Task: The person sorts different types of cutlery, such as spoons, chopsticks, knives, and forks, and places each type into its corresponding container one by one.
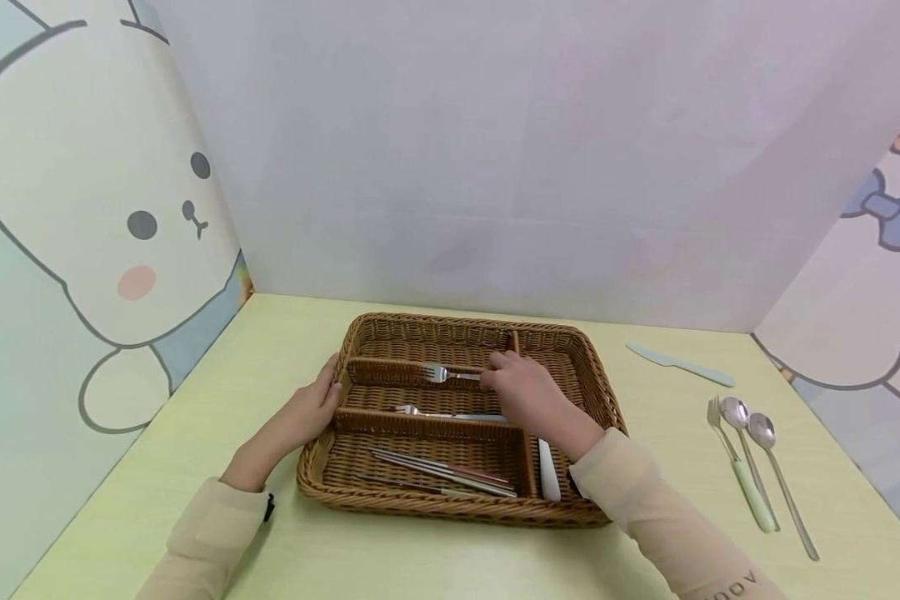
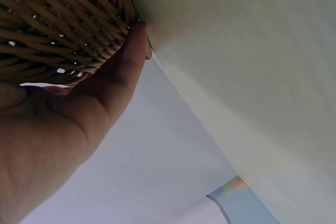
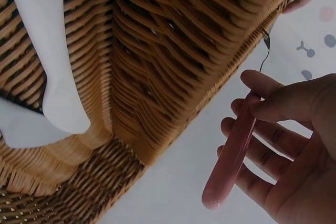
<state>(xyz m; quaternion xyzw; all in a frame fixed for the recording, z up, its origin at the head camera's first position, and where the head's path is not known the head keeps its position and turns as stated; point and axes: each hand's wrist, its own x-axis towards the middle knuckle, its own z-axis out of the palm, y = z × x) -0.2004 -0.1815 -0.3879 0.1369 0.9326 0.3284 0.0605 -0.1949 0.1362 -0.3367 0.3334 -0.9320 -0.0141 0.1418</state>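
A brown wicker cutlery basket (image 1: pixel 450 502) with dividers rests on the table. My left hand (image 1: pixel 307 414) grips its left side; in the left wrist view, fingers (image 2: pixel 128 61) press along the woven outer wall. My right hand (image 1: pixel 532 398) holds a fork (image 1: pixel 437 374) over the middle compartment, tines pointing left. Its pink handle (image 3: pixel 231 156) is pinched between thumb and fingers in the right wrist view. Below it, another fork (image 1: pixel 408 409) lies in the middle compartment. Several chopsticks (image 1: pixel 442 471) lie in the front compartment. White knives (image 3: pixel 58 82) lie in the right compartment, partly hidden by my right arm.
Right of the basket on the table (image 1: pixel 690 467) lie a pale green knife (image 1: pixel 678 363), a green-handled fork (image 1: pixel 750 492) and two metal spoons, one nearer the fork (image 1: pixel 735 412) and one farther right (image 1: pixel 762 429). A pale wall (image 1: pixel 495 167) stands behind.
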